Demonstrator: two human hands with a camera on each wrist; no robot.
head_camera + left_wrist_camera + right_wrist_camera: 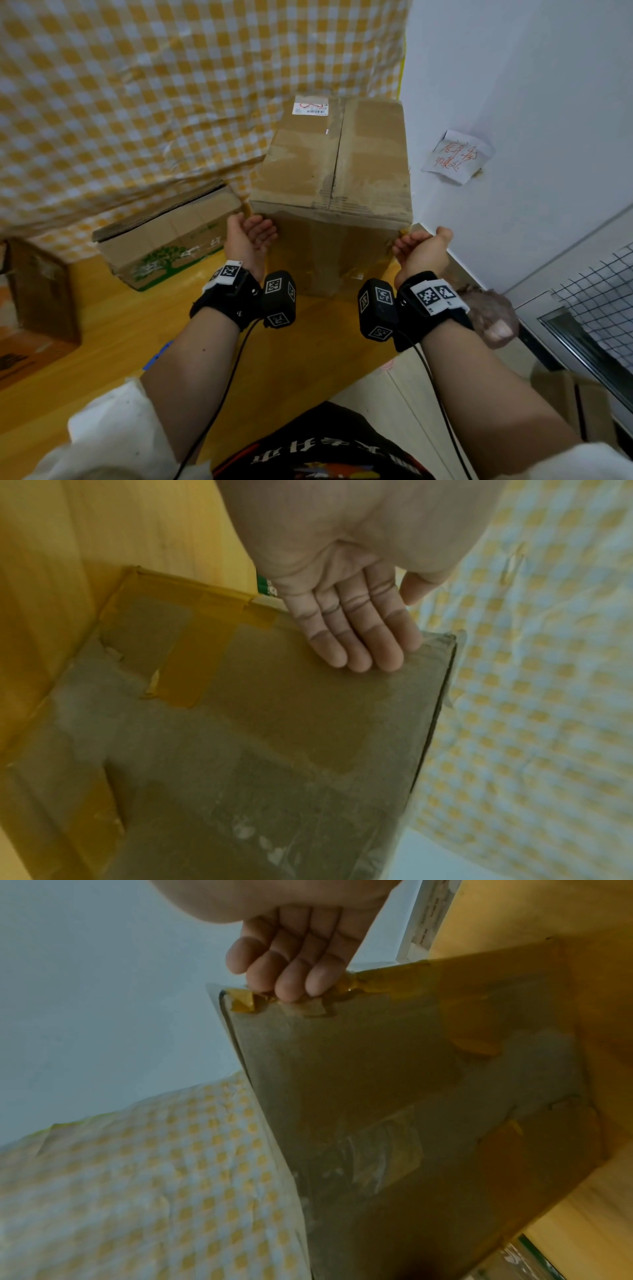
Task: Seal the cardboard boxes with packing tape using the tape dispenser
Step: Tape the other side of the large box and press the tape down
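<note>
A tall brown cardboard box [335, 171] stands upright on the wooden surface, its top flaps closed along a middle seam, with a white shipping label at the far end. My left hand [253, 233] lies at its near left top corner, straight fingers [359, 642] flat against the box's side [274, 737]. My right hand [418, 246] is at the near right top corner, bent fingertips [294, 988] touching the taped edge of the box [411, 1096]. Old yellow-brown tape strips cling to both sides. No tape dispenser is plainly in view.
A lower box with a green tree print [164, 246] lies left of the tall one, and a dark box [41, 294] stands at far left. Checked cloth [137, 102] hangs behind. The white wall carries a paper note [455, 156]. A blurred brown object [489, 315] sits by my right wrist.
</note>
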